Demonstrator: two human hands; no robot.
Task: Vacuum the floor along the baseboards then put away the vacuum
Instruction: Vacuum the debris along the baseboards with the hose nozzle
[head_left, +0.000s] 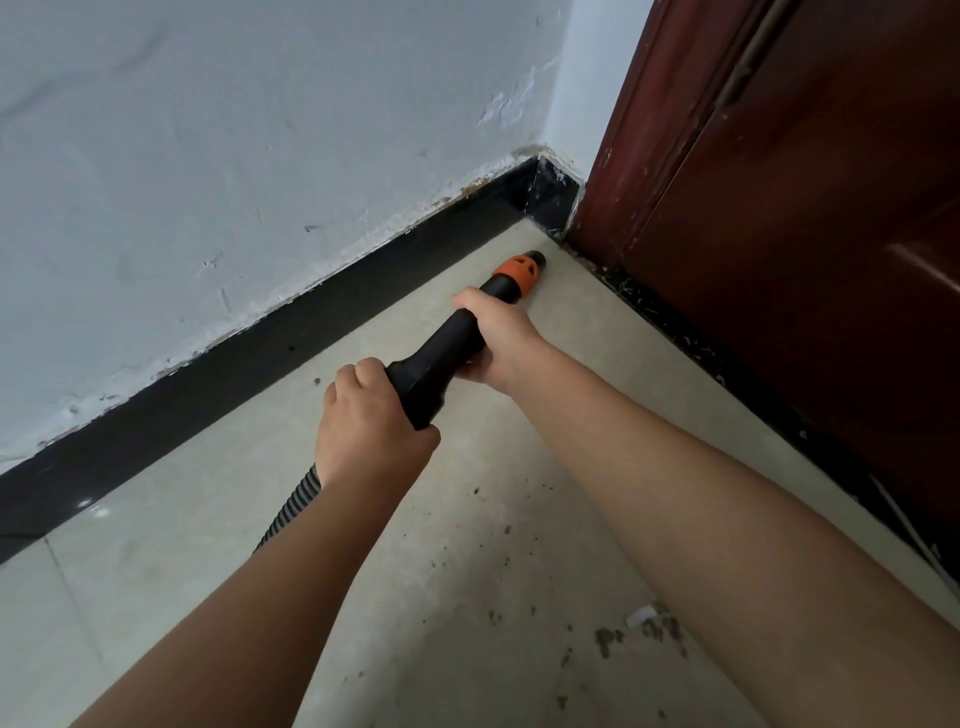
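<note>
A black vacuum nozzle (441, 358) with an orange collar (517, 273) points into the floor corner, its tip near the black baseboard (270, 343). My right hand (498, 338) grips the nozzle just behind the orange collar. My left hand (369, 421) grips its thicker rear end, where the ribbed black hose (293, 504) comes out and runs down under my left forearm. The vacuum's body is out of view.
A white scuffed wall (234, 156) rises above the baseboard. A dark red door (805, 234) and its frame stand at the right, with a dark speckled threshold (691, 338). Dirt specks and a white scrap (641, 616) lie on the beige tile floor (182, 545).
</note>
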